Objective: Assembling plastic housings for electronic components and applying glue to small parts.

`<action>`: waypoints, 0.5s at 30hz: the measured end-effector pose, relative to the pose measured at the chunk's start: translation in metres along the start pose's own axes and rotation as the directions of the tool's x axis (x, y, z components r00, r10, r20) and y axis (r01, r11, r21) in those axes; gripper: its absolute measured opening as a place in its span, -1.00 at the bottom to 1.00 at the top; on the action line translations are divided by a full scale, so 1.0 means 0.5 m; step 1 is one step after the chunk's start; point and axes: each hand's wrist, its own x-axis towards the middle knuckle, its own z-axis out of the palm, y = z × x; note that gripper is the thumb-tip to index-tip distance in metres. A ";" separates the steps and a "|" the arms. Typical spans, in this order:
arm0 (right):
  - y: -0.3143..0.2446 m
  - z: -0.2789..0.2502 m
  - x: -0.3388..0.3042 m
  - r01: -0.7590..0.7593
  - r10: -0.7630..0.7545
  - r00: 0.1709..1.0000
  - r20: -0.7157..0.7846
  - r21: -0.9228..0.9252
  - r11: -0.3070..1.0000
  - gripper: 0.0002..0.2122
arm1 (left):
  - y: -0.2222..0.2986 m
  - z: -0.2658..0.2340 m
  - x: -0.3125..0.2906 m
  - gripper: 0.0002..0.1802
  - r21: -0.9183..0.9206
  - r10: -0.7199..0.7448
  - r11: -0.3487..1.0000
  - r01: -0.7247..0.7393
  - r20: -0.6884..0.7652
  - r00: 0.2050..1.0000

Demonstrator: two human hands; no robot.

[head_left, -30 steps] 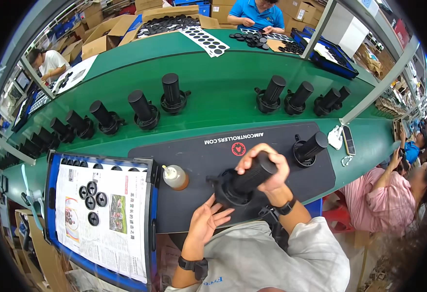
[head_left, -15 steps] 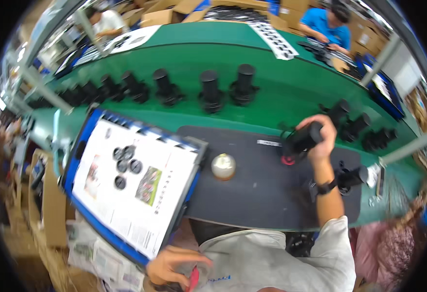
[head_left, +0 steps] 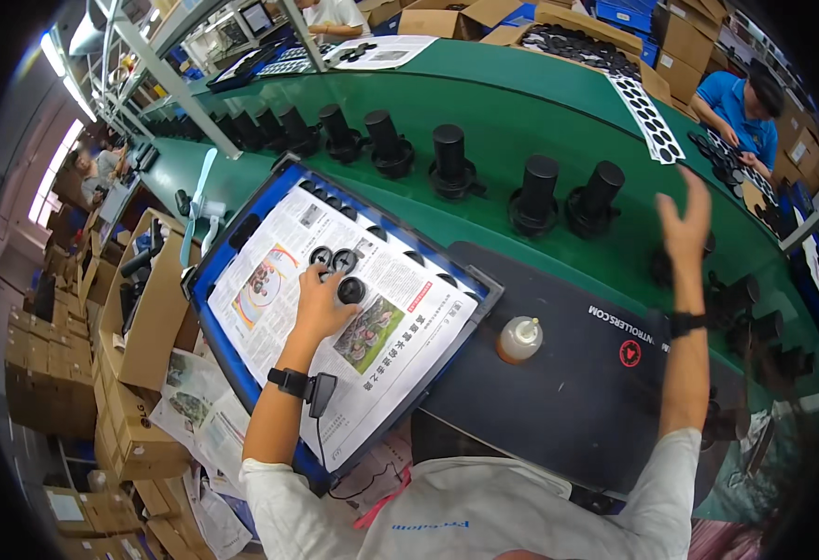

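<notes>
Discs point(head_left: 343, 261) are grouped on the paper point(head_left: 395, 373) laid over the tray point(head_left: 277, 198) and touched by the left grip point(head_left: 321, 306); whether one is grasped cannot be told. The right grip point(head_left: 687, 222) is raised, released with fingers spread, above the counter point(head_left: 493, 224) near cylinders point(head_left: 602, 191); a bottle point(head_left: 518, 340) is set beside the tray

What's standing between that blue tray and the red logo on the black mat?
A bottle of amber liquid stands on the black mat between the blue tray and the red logo; the head view shows it.
</notes>
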 end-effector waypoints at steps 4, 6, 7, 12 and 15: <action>0.002 0.169 -0.022 -0.060 0.053 0.981 0.187 0.033 0.998 -0.48 | -0.011 0.055 0.042 -0.30 -0.009 -0.080 0.997 0.081 0.075 0.994; -0.023 0.189 -0.022 -0.292 0.210 0.915 0.345 0.206 0.934 -0.51 | -0.017 0.059 0.039 -0.34 -0.036 -0.118 0.992 0.120 0.051 0.992; -0.021 0.195 -0.026 -0.290 0.209 0.917 0.340 0.204 0.935 -0.51 | -0.021 0.058 0.034 -0.34 -0.039 -0.114 0.993 0.116 0.047 0.992; -0.014 0.114 -0.039 -0.255 0.241 0.967 0.081 0.312 0.915 -0.47 | 0.036 -0.053 -0.039 -0.42 -0.422 0.003 0.906 0.010 0.030 1.000; -0.109 -0.019 -0.016 -0.319 0.350 0.932 0.097 0.677 0.663 -0.33 | 0.153 -0.196 -0.133 -0.38 -0.570 0.162 0.818 -0.078 0.098 0.982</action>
